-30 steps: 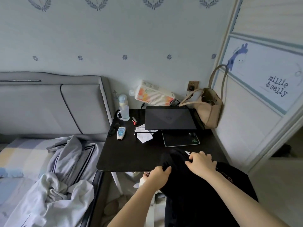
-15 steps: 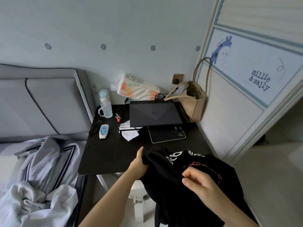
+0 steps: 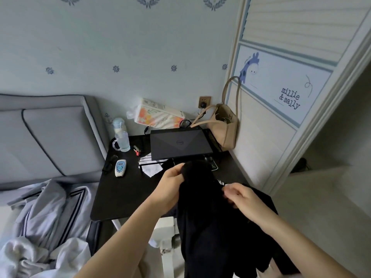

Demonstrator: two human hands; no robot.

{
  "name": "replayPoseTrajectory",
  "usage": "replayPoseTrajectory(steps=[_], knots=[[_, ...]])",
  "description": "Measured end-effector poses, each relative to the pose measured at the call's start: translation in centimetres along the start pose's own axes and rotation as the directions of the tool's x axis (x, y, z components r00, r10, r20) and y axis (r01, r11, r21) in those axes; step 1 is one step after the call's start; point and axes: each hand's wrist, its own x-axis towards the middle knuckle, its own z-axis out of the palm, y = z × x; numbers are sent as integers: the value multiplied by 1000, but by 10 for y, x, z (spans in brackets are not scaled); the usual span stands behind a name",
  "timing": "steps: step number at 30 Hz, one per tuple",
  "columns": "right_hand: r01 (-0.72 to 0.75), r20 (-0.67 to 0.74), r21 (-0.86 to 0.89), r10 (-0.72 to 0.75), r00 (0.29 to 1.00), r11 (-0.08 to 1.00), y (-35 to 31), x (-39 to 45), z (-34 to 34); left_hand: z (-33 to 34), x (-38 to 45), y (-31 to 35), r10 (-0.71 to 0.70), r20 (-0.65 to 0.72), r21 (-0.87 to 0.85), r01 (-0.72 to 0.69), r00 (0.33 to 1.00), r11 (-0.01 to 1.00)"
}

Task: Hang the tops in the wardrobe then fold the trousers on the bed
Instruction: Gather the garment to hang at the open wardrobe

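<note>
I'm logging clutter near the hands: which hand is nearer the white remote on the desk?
Left. The left hand grips the black top just right of the white remote; the right hand holds the same top farther right, toward the wardrobe.

table (image 3: 128, 197) under hands | laptop (image 3: 180, 142) just beyond them | remote (image 3: 120, 167), mug (image 3: 122, 141), bottle (image 3: 118, 125) far left | tissue pack (image 3: 158, 115) behind laptop | bag (image 3: 224, 129) beyond right hand, by door

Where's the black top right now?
Head view, lower centre: black top held by left hand and right hand, before the black table.
</note>
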Motion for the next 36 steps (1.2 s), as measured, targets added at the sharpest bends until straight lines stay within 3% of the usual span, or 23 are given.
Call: replayPoseTrajectory(steps=[2, 3, 5, 7, 9, 13, 14, 17, 19, 21, 28, 33, 36], knots=[[-208, 3, 260, 214, 977, 943, -16, 8, -13, 18, -19, 17, 16, 202, 52, -27, 979, 998], [-366, 152, 381, 333, 930, 849, -23, 10, -21, 29, -29, 24, 15, 291, 121, -52, 957, 991], [-572, 451, 423, 384, 806, 703, -33, 6, -27, 52, -49, 33, -7, 445, 323, -153, 896, 934], [-547, 450, 348, 375, 810, 762, -37, 1, -20, 75, -67, 28, -73, 560, 499, -266, 825, 825], [-468, 307, 335, 376, 875, 818, -47, -6, -15, 91, -83, 18, -162, 582, 637, -323, 797, 700], [-311, 198, 617, 240, 950, 723, -62, -20, -28, 87, -101, 6, -167, 450, 823, -335, 877, 460], [-262, 178, 637, 193, 965, 725, -67, -26, -36, 80, -103, 7, -157, 421, 831, -310, 893, 463], [-150, 173, 639, 50, 984, 754, -87, -54, -58, 59, -112, 16, -89, 261, 786, -158, 961, 598], [-102, 190, 581, -12, 982, 807, -99, -72, -69, 51, -117, 24, 19, 74, 734, -67, 997, 676], [-33, 203, 518, -85, 975, 855, -110, -90, -77, 52, -118, 33, 176, -56, 740, -77, 983, 668], [205, 125, 388, -271, 954, 898, -162, -150, -84, 133, -128, 58, 287, 161, 705, -313, 944, 636], [356, 65, 289, -389, 919, 889, -189, -198, -111, 152, -146, 88, 396, 84, 608, -362, 914, 707], [448, 98, 106, -457, 884, 888, -189, -225, -124, 142, -159, 118, 444, -53, 578, -335, 894, 744]])
